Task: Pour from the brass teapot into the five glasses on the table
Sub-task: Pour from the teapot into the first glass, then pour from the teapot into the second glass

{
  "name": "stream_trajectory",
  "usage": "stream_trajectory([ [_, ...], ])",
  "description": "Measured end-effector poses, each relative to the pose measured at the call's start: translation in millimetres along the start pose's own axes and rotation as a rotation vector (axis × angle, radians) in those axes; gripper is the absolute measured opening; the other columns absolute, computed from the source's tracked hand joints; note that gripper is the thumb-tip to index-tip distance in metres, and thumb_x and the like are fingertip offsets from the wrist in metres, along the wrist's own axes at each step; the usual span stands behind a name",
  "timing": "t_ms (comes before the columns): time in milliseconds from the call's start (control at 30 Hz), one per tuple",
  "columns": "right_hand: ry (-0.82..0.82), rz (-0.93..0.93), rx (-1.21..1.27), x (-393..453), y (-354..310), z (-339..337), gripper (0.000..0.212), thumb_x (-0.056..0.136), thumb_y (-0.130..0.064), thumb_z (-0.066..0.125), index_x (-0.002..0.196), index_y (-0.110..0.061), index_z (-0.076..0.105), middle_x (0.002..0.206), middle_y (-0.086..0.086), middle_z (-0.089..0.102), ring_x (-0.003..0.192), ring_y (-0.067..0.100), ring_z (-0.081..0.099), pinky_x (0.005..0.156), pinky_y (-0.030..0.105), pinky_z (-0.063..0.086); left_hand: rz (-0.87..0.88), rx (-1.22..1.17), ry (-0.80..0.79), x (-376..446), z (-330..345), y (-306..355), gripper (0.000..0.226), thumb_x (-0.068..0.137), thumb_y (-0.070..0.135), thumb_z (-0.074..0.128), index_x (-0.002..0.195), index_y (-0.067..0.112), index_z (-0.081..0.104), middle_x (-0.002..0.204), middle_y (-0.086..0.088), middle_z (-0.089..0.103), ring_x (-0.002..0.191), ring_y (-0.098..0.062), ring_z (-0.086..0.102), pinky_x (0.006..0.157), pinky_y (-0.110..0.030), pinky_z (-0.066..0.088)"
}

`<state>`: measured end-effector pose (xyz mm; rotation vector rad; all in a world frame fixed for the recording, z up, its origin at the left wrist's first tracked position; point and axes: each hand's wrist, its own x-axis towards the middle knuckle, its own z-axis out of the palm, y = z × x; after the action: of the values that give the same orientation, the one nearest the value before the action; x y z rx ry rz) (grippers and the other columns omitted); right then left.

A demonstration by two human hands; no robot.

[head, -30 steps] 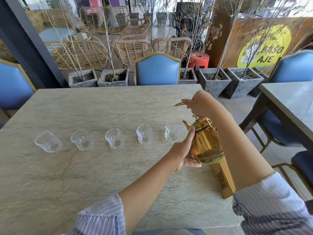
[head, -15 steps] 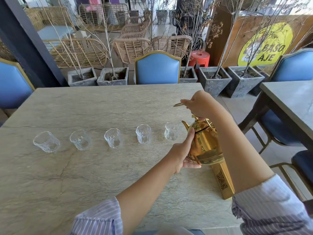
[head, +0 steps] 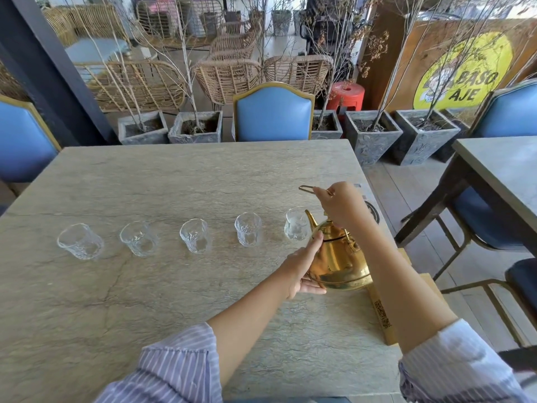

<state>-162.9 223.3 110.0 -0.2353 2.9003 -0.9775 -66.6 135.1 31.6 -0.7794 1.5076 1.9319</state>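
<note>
Brass teapot held in both hands by the rightmost glass.

The brass teapot [head: 338, 258] hangs between the hands: right hand [head: 340, 203] closed around its handle, left hand [head: 303, 266] cupping its side and base. Five clear glasses [head: 193, 235] stand in a row on the stone table [head: 174, 175].

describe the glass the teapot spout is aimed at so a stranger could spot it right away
On the stone table, five clear glasses stand in a row. Take the glass at the right end, next to the brass teapot. Alone among the five, it has the golden spout at its rim.
</note>
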Motion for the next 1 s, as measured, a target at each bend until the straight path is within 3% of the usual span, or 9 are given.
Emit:
stream_trajectory([
  [100, 0.047, -0.012, 0.071, -5, 8, 10, 0.052, 0.096, -0.037, 0.052, 0.061, 0.001, 0.051, 0.069, 0.032, 0.068, 0.048, 0.025, 0.047, 0.049, 0.031, 0.035, -0.001, -0.014, 0.013, 5, -6, -3, 0.082, 0.077, 0.077, 0.064, 0.136, 0.021, 0.053, 0.129, -0.018, 0.067, 0.111, -0.037, 0.07, 0.084, -0.046, 0.063],
  [167, 0.08, -0.018, 0.111, -11, 10, 14, 0.058, 0.096, -0.037, 0.054, 0.065, 0.013, 0.055, 0.068, 0.032, 0.067, 0.048, 0.026, 0.047, 0.049, 0.03, 0.035, 0.002, -0.037, 0.026, 5, -8, -4, 0.085, 0.075, 0.076, 0.067, 0.142, 0.026, 0.048, 0.135, -0.018, 0.062, 0.117, -0.04, 0.066, 0.083, -0.047, 0.063],
  [267, 0.121, -0.036, 0.166, -21, 7, 18, 0.048, 0.095, -0.036, 0.058, 0.068, 0.004, 0.058, 0.052, 0.014, 0.057, 0.045, 0.019, 0.045, 0.047, 0.026, 0.032, 0.038, -0.081, 0.032, 6, -12, -5, 0.084, 0.076, 0.072, 0.071, 0.145, 0.031, 0.045, 0.142, -0.016, 0.057, 0.124, -0.042, 0.061, 0.089, -0.053, 0.06],
  [367, 0.142, -0.058, 0.221, -27, 1, 21, 0.032, 0.092, -0.032, 0.062, 0.081, -0.002, 0.064, 0.059, 0.006, 0.061, 0.046, 0.012, 0.048, 0.046, 0.023, 0.034, 0.083, -0.122, 0.037, 8, -20, -6, 0.078, 0.077, 0.066, 0.074, 0.142, 0.031, 0.048, 0.142, -0.013, 0.058, 0.126, -0.04, 0.06, 0.098, -0.061, 0.054],
  [467, 0.124, -0.08, 0.248, -32, -7, 24, 0.025, 0.09, -0.029, 0.064, 0.084, -0.004, 0.064, 0.056, 0.001, 0.061, 0.044, 0.008, 0.049, 0.038, 0.011, 0.033, 0.112, -0.136, 0.046, 7, -28, -8, 0.076, 0.077, 0.065, 0.075, 0.14, 0.031, 0.05, 0.141, -0.012, 0.06, 0.124, -0.039, 0.062, 0.097, -0.062, 0.054],
  [633, 0.07, -0.123, 0.282, -33, -24, 32, 0.021, 0.091, -0.025, 0.063, 0.086, -0.005, 0.066, 0.05, -0.007, 0.056, 0.036, 0.001, 0.046, 0.035, 0.008, 0.032, 0.13, -0.171, 0.093, 2, -42, -15, 0.076, 0.081, 0.065, 0.07, 0.141, 0.028, 0.043, 0.138, -0.012, 0.059, 0.116, -0.036, 0.065, 0.088, -0.054, 0.06],
  [767, 0.015, -0.148, 0.267, -33, -36, 45, 0.022, 0.092, -0.025, 0.063, 0.088, -0.004, 0.068, 0.051, -0.005, 0.056, 0.04, 0.007, 0.047, 0.033, 0.008, 0.032, 0.104, -0.221, 0.127, -4, -57, -22, 0.079, 0.079, 0.065, 0.072, 0.137, 0.024, 0.039, 0.133, -0.014, 0.058, 0.109, -0.036, 0.066, 0.077, -0.051, 0.062],
  [1000, -0.091, -0.167, 0.182, -31, -60, 62, 0.023, 0.092, -0.024, 0.061, 0.078, -0.007, 0.065, 0.05, -0.004, 0.054, 0.041, 0.009, 0.045, 0.039, 0.02, 0.032, 0.061, -0.29, 0.16, -12, -76, -33, 0.088, 0.07, 0.071, 0.076, 0.135, 0.022, 0.042, 0.135, -0.016, 0.056, 0.118, -0.043, 0.062, 0.073, -0.053, 0.065],
])
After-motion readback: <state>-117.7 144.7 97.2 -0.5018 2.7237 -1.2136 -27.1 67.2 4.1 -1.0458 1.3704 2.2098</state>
